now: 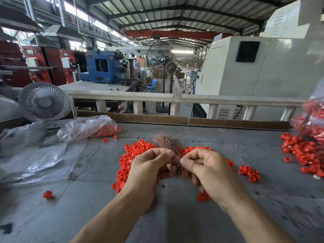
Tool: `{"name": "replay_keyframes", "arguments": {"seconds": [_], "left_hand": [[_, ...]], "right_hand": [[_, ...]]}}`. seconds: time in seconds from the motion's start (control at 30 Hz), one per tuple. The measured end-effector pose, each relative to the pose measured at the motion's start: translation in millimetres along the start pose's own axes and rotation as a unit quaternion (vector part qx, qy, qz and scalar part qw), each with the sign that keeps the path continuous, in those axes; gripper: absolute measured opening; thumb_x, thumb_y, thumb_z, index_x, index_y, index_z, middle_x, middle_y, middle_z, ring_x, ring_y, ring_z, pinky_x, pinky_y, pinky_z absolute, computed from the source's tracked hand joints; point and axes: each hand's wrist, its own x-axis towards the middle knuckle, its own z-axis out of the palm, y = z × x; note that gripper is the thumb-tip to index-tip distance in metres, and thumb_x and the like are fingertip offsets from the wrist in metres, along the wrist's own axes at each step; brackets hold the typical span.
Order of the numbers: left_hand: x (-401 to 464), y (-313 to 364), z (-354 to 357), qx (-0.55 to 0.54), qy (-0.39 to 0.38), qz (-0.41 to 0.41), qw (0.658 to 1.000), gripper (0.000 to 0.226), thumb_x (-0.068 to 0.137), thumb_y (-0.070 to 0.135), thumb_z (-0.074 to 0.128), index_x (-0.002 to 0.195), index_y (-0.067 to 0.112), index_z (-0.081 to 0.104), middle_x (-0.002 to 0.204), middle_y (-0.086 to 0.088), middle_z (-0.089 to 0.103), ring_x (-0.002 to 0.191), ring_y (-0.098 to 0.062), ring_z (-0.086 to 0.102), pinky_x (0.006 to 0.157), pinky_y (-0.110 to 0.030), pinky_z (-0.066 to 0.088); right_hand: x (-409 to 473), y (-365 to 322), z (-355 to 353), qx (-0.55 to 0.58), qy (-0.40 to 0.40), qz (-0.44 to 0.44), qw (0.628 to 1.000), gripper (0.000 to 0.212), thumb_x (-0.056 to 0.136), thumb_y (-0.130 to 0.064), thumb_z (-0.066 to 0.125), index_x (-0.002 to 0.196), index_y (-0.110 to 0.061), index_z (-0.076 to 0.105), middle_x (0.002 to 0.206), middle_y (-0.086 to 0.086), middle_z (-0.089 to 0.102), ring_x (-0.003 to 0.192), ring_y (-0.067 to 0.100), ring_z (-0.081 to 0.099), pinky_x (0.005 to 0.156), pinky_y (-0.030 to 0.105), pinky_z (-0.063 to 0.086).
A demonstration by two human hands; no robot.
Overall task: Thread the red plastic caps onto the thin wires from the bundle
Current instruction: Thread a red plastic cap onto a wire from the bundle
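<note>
A bundle of thin copper-coloured wires (166, 142) stands fanned out above the middle of the grey table. My left hand (149, 171) grips the bundle low down, fingers curled round it. My right hand (205, 171) is right beside it, thumb and fingers pinching at the wires near the bundle's lower part. Loose red plastic caps (135, 151) lie in a heap under and behind both hands. A small cluster of red caps (249, 173) sits to the right of my right hand. Whether a cap is in either hand stays hidden.
A clear plastic bag with red caps (98, 128) lies at the back left by a small white fan (43, 101). More red caps (305, 151) and a bag of them (313, 116) are at the far right. One cap on a wire (47, 194) lies at the left.
</note>
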Motion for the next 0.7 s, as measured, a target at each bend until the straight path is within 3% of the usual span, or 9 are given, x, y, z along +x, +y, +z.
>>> {"name": "replay_keyframes", "arguments": {"seconds": [0.23, 0.33, 0.43, 0.5, 0.6, 0.7], "left_hand": [[-0.1, 0.2, 0.1, 0.014, 0.006, 0.012, 1.0, 0.004, 0.072, 0.022, 0.08, 0.07, 0.021, 0.078, 0.091, -0.02, 0.076, 0.063, -0.015, 0.064, 0.061, -0.029, 0.056], [-0.8, 0.1, 1.0, 0.014, 0.005, 0.012, 1.0, 0.008, 0.068, 0.026, 0.082, 0.071, 0.02, 0.078, 0.091, -0.019, 0.076, 0.063, -0.014, 0.063, 0.061, -0.028, 0.056], [0.7, 0.2, 1.5, 0.011, 0.013, 0.009, 1.0, 0.009, 0.075, 0.023, 0.08, 0.071, 0.017, 0.077, 0.088, -0.016, 0.075, 0.063, -0.013, 0.062, 0.059, -0.026, 0.055], [1.4, 0.0, 1.8, 0.011, 0.016, 0.007, 1.0, 0.011, 0.081, 0.021, 0.077, 0.072, 0.015, 0.075, 0.087, -0.015, 0.074, 0.063, -0.014, 0.062, 0.058, -0.026, 0.055], [0.1, 0.1, 2.0, 0.021, 0.02, 0.015, 0.999, 0.015, 0.085, 0.02, 0.075, 0.07, 0.016, 0.074, 0.085, -0.015, 0.073, 0.062, -0.014, 0.061, 0.057, -0.026, 0.054], [0.2, -2.3, 0.2, 0.111, 0.051, 0.054, 0.991, 0.021, 0.09, 0.018, 0.074, 0.07, 0.017, 0.075, 0.079, -0.012, 0.075, 0.059, -0.013, 0.062, 0.054, -0.025, 0.052]], "right_hand": [[2.1, 4.3, 0.4, -0.014, 0.016, -0.016, 1.0, 0.014, 0.095, -0.025, 0.071, 0.083, -0.031, 0.071, 0.06, 0.001, 0.069, 0.046, 0.01, 0.046, 0.045, 0.024, 0.036], [2.8, 6.5, 0.7, -0.011, 0.031, -0.019, 0.999, 0.014, 0.094, -0.024, 0.072, 0.081, -0.03, 0.071, 0.056, 0.0, 0.066, 0.045, 0.005, 0.046, 0.046, 0.02, 0.035], [3.3, 7.0, 2.0, -0.023, 0.041, -0.025, 0.999, 0.015, 0.093, -0.023, 0.072, 0.081, -0.03, 0.071, 0.054, -0.002, 0.064, 0.047, 0.005, 0.049, 0.048, 0.019, 0.037], [3.3, 6.5, 2.3, -0.026, 0.044, -0.029, 0.998, 0.014, 0.093, -0.022, 0.073, 0.082, -0.03, 0.071, 0.053, -0.002, 0.064, 0.051, 0.008, 0.051, 0.053, 0.025, 0.04], [1.7, 4.2, 2.6, -0.026, 0.047, -0.033, 0.998, 0.012, 0.093, -0.022, 0.073, 0.083, -0.028, 0.07, 0.057, 0.007, 0.065, 0.054, 0.015, 0.05, 0.057, 0.032, 0.039], [-0.2, 2.8, 3.3, -0.047, 0.057, -0.04, 0.996, 0.013, 0.092, -0.022, 0.074, 0.08, -0.023, 0.07, 0.065, 0.016, 0.067, 0.054, 0.018, 0.048, 0.055, 0.032, 0.038]]}}
